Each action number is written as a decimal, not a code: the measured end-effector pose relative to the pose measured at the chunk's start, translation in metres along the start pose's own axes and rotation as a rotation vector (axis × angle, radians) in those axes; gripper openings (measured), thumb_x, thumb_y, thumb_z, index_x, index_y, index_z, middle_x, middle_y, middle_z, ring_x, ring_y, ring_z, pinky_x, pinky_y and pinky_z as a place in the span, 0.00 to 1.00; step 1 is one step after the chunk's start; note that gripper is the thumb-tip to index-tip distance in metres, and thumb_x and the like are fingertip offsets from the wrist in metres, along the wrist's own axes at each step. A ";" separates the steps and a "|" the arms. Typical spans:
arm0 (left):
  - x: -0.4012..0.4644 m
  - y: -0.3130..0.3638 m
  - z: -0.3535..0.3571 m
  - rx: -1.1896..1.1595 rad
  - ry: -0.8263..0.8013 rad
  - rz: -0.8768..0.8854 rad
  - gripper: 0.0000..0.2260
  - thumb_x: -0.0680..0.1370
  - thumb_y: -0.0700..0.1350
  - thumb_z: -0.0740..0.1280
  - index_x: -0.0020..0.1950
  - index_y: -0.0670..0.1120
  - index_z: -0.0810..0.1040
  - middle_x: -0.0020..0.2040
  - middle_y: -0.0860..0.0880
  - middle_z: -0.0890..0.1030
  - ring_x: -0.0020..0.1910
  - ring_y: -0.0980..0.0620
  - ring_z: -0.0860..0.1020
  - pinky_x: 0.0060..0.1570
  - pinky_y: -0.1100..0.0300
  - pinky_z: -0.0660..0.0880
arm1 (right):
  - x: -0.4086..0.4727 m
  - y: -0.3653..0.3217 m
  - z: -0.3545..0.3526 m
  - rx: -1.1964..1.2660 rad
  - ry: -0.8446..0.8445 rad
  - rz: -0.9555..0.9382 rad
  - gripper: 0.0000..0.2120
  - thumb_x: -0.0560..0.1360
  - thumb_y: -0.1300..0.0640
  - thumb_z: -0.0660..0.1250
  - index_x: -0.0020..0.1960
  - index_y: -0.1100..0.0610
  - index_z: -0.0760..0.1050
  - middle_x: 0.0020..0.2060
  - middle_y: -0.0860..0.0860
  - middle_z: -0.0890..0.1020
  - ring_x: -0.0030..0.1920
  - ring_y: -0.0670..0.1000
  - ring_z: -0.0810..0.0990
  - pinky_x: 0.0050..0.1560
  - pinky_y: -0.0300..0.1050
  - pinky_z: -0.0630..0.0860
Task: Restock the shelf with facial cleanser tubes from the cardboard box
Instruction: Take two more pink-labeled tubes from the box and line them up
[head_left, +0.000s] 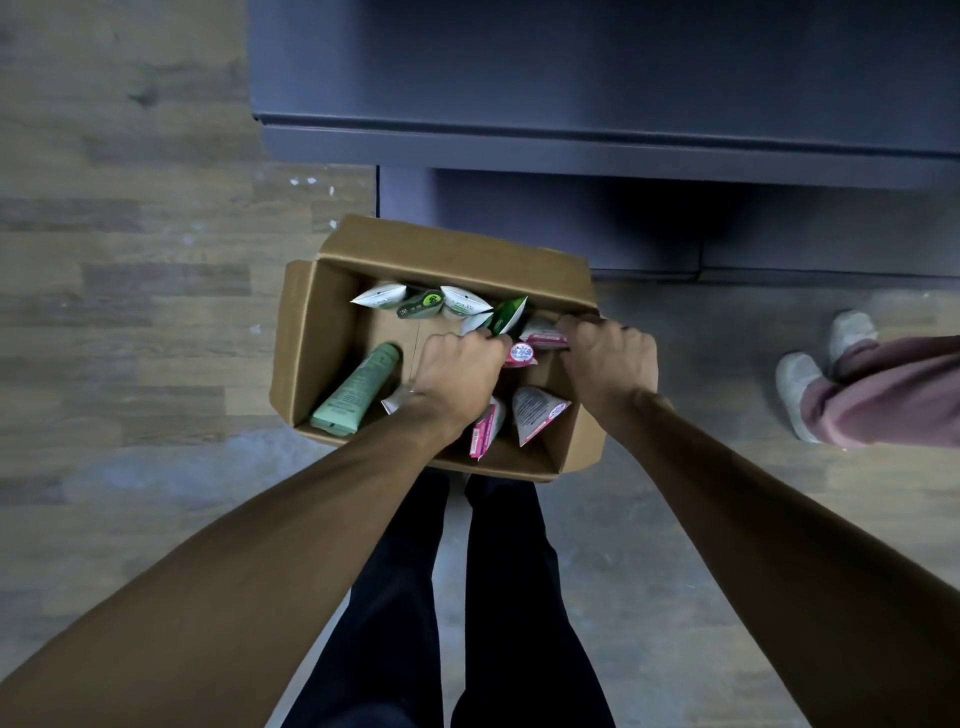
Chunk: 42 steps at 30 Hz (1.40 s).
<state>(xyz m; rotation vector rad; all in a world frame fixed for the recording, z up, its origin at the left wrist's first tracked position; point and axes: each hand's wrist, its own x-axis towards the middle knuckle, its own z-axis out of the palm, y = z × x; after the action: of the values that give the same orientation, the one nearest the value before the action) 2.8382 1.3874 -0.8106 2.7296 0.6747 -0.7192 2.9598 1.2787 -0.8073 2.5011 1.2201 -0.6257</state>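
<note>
Head view: both hands reach into the open brown cardboard box (311, 353) on the floor. The left hand (460, 371) closes on a dark green tube (506, 314); the right hand (610, 364) grips a pink-and-white tube (540, 338). The dark shelf (597, 135) lies ahead, above them.

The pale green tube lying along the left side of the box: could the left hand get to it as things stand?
Probably yes. The pale green tube lies uncovered against the left wall of the cardboard box, whose top is open, and the left hand is already inside, just to its right, with nothing between them.
</note>
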 end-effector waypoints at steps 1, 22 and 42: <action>0.000 0.001 0.000 0.003 -0.004 -0.007 0.12 0.76 0.43 0.68 0.59 0.50 0.74 0.53 0.49 0.80 0.48 0.43 0.81 0.39 0.56 0.64 | 0.001 0.000 0.000 -0.003 0.004 0.003 0.09 0.79 0.59 0.62 0.57 0.50 0.74 0.46 0.52 0.83 0.46 0.58 0.82 0.39 0.45 0.66; -0.051 -0.003 -0.039 -0.094 0.098 0.024 0.10 0.79 0.52 0.61 0.57 0.53 0.78 0.52 0.52 0.79 0.47 0.44 0.81 0.44 0.54 0.71 | -0.045 0.015 -0.046 0.053 0.033 -0.048 0.09 0.79 0.49 0.60 0.53 0.49 0.78 0.44 0.49 0.82 0.45 0.54 0.82 0.39 0.43 0.69; -0.121 -0.030 -0.231 -0.178 0.274 0.221 0.08 0.73 0.51 0.67 0.48 0.49 0.80 0.44 0.50 0.79 0.46 0.45 0.79 0.42 0.53 0.74 | -0.108 0.011 -0.243 0.093 0.200 -0.051 0.11 0.77 0.53 0.63 0.56 0.52 0.78 0.49 0.53 0.83 0.49 0.57 0.80 0.43 0.46 0.71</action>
<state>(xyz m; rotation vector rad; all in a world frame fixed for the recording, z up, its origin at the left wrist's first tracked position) 2.8232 1.4458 -0.5549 2.7011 0.4534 -0.2258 2.9714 1.3047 -0.5428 2.6703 1.3576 -0.4618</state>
